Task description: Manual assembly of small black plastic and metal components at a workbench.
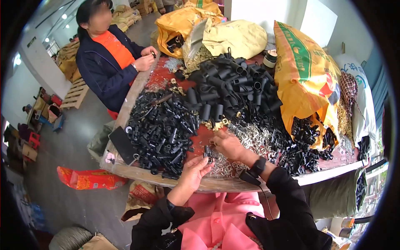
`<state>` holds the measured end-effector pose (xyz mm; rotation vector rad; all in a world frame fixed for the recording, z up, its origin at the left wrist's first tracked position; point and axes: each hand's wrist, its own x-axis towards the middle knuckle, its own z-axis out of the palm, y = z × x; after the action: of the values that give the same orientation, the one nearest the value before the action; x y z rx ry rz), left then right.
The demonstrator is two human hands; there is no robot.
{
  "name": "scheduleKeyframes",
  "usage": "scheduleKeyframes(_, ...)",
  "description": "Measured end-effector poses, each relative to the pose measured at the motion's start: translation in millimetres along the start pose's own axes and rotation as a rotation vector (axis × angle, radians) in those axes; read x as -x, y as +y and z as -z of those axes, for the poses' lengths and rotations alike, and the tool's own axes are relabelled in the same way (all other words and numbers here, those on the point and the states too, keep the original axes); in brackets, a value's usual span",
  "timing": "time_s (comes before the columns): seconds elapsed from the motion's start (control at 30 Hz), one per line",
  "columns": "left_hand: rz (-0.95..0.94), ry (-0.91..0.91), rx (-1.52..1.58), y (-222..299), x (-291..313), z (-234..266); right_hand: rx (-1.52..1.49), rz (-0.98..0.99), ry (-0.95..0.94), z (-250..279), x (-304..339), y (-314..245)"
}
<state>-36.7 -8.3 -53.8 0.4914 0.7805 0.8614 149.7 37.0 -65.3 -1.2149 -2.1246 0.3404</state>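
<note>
My left hand (193, 171) is at the near edge of the table, its thumb and fingers closed on a small black plastic part (208, 153) that points upward. To the right and slightly farther in, my right hand (229, 146) has its fingers bent and drawn together, and whatever is in them is hidden. Beside it is a spread of small silver metal clips (250, 139). Small brass-coloured pieces (216, 125) lie just beyond its fingers. Left of my hands is a heap of black plastic parts (164, 133).
Black tubes (227, 83) are piled at the back. A yellow woven sack (302, 75) stands at right, black pieces (306, 137) spilling below it. A phone-like black slab (122, 141) lies at the left edge. Across the corner, another person (108, 54) handles a small part.
</note>
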Motion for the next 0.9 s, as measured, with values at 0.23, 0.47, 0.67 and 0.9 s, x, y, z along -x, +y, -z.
scheduleKeyframes(0.23, -0.081, 0.1, 0.051, -9, -16, 9, 0.13, 0.046, -0.071, -14, 5, 16)
scheduleKeyframes(0.47, 0.118, -0.068, 0.069, -14, -22, -29, -0.302, -0.097, -0.091, 48, 47, -17)
scheduleKeyframes(0.67, 0.282, -0.218, 0.084, -37, -33, -39, -0.266, -0.218, -0.192, 81, 70, -28)
scheduleKeyframes(0.9, 0.229, -0.303, 0.182, -46, -33, -49, -0.632, -0.516, -0.008, 75, 96, -31)
